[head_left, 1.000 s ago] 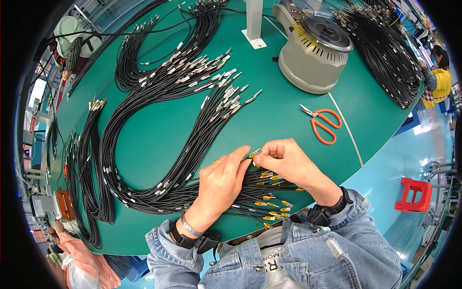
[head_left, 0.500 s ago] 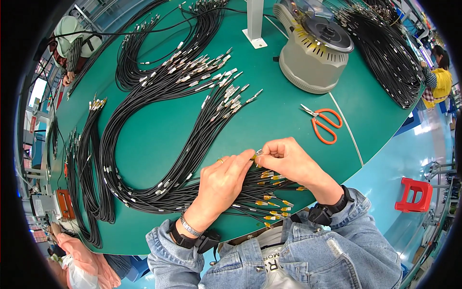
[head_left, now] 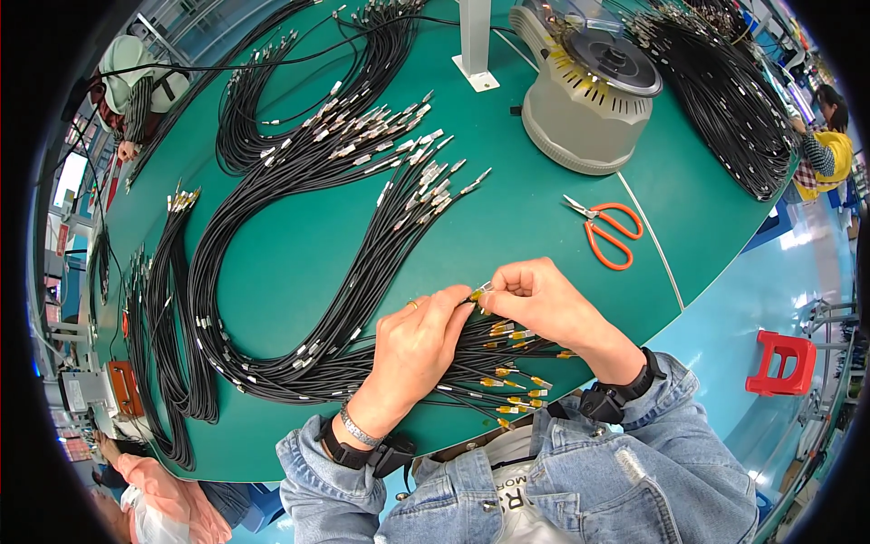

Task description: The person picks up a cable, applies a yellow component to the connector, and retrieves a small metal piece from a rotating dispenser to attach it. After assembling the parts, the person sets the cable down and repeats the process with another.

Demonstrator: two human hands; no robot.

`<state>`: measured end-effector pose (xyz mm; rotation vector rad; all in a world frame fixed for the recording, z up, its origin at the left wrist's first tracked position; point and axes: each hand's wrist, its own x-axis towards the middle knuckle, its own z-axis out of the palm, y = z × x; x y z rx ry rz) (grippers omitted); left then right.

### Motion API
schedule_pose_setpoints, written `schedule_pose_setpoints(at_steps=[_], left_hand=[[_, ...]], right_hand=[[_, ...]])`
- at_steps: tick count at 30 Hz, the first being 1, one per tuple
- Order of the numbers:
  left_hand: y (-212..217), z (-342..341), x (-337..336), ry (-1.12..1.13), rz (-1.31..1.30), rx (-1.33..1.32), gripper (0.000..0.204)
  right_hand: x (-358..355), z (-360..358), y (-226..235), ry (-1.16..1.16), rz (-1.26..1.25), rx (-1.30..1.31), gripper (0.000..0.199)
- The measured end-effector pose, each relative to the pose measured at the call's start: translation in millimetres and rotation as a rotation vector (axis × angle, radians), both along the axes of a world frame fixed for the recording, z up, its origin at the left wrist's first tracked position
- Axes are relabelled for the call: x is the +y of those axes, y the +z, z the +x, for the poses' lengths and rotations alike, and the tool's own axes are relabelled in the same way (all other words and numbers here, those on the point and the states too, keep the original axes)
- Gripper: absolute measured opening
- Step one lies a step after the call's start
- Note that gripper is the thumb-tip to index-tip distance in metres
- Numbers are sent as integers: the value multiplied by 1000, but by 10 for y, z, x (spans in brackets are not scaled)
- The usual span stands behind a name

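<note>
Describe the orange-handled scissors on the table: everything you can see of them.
The scissors lie flat on the green table, to the right of centre, below the grey round machine. Two orange loop handles, plastic by the look, point toward the table's right edge; short silver metal blades point up-left and look slightly parted. Neither hand touches them: the right hand is nearer, lower down. A thin pale line on the table runs close beside the handles.

Pinched one gold-tipped cable end [head_left: 478,294] between both hands' fingers [head_left: 462,304] above black cable bundle [head_left: 362,272] on green worktop [head_left: 299,263].
</note>
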<state>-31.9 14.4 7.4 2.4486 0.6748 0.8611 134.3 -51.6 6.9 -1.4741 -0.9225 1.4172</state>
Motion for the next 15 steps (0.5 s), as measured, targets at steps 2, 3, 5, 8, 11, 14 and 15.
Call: schedule_pose_setpoints(at_steps=[2, 3, 5, 8, 11, 14, 15], left_hand=[[14, 11, 11, -27, 63, -24, 23], [18, 9, 12, -28, 63, -23, 23], [24, -2, 21, -60, 103, 31, 24], [16, -7, 20, -73, 132, 58, 25], [-1, -12, 19, -60, 155, 60, 26], [-19, 0, 15, -12, 156, 15, 27], [-17, 4, 14, -12, 158, 15, 27]], right_hand=[[2, -11, -4, -18, 19, 2, 20], [2, -9, -7, -19, 19, 2, 20], [0, -3, -15, -15, 22, 2, 20], [-3, 0, -53, -13, 31, 1, 20], [1, 4, -61, -9, 50, 1, 18], [-8, 40, 20, 32, -22, 36, 13], [-12, 43, 21, 33, -20, 36, 13]])
